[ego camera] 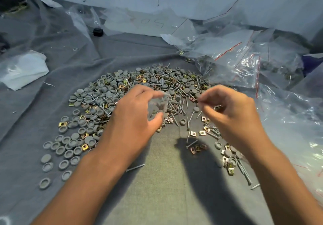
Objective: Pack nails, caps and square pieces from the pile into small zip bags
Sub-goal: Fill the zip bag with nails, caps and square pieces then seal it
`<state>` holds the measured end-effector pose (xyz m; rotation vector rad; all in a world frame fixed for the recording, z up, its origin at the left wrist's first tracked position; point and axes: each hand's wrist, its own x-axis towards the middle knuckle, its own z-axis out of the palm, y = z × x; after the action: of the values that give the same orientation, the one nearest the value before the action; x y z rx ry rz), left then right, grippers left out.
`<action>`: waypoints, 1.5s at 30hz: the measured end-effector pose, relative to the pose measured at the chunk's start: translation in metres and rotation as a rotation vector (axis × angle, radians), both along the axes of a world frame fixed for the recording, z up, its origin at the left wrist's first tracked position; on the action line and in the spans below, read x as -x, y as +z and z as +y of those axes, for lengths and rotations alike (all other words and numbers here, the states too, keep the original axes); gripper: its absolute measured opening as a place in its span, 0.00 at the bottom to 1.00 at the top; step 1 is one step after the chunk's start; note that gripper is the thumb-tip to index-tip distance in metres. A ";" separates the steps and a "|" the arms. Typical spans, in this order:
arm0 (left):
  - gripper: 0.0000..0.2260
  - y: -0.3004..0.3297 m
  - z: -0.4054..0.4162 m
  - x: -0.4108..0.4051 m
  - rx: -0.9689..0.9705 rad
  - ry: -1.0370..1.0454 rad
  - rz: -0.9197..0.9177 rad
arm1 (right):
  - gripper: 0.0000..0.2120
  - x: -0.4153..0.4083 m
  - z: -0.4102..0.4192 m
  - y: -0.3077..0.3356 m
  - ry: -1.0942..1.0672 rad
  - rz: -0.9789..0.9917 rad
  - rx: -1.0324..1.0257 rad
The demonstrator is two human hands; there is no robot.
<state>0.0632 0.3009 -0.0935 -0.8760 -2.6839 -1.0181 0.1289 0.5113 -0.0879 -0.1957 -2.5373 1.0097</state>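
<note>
A wide pile [122, 91] of grey round caps, long nails and brass square pieces lies on grey cloth. My left hand [138, 112] grips a small clear zip bag [158, 106] above the pile's near edge; some grey caps show inside it. My right hand [227, 109] hovers just right of the bag, its thumb and fingers pinched on something small that is too blurred to name. Loose nails and square pieces [197, 133] lie scattered between and below the hands.
Large clear zip bags with red seal lines [244, 63] lie crumpled at the right and back right, some with parts inside. A white plastic sheet [22, 69] sits at the left. A black round object [97, 31] lies near the back. A white wall rises behind.
</note>
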 end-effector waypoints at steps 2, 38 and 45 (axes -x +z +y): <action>0.20 0.001 0.000 -0.001 0.010 0.000 0.000 | 0.11 -0.006 0.021 -0.001 0.024 -0.314 -0.154; 0.20 -0.001 -0.002 0.002 0.038 0.010 -0.008 | 0.06 -0.027 -0.035 -0.022 0.038 -0.630 -0.464; 0.20 -0.002 -0.002 0.002 0.053 0.020 0.000 | 0.09 -0.035 -0.039 -0.027 0.076 -0.558 -0.494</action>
<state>0.0609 0.2991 -0.0953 -0.8560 -2.7253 -0.9470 0.1642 0.4719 -0.1151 -0.2664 -3.2272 0.3442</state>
